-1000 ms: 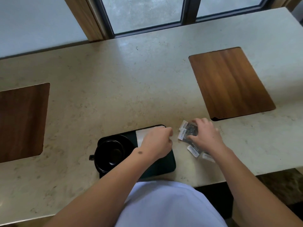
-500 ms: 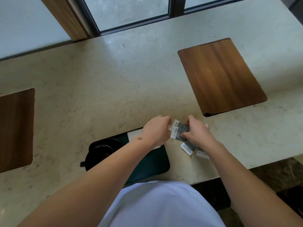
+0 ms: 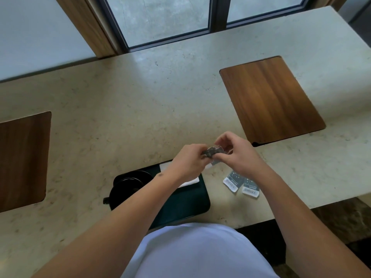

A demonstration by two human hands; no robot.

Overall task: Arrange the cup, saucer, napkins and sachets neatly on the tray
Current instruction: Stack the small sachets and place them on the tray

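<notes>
A dark tray (image 3: 188, 203) lies at the counter's near edge. On its left part a black cup (image 3: 128, 185) sits on a black saucer (image 3: 140, 174), handle pointing left. White napkins (image 3: 189, 182) lie on the tray's far right, mostly hidden under my left forearm. My left hand (image 3: 188, 161) and my right hand (image 3: 236, 155) meet above the counter just past the tray, both pinching a small bunch of grey sachets (image 3: 212, 152). Two more sachets (image 3: 241, 184) lie flat on the counter to the right of the tray.
The beige stone counter (image 3: 140, 107) has a wooden inlay panel (image 3: 269, 99) at the right and another wooden panel (image 3: 22, 159) at the left. A window with a dark frame (image 3: 216, 15) runs along the far side. The counter edge drops off at the near right.
Both hands have lifted a bunch of sachets off the counter and hold it together in the air. Two sachets stayed lying on the counter.
</notes>
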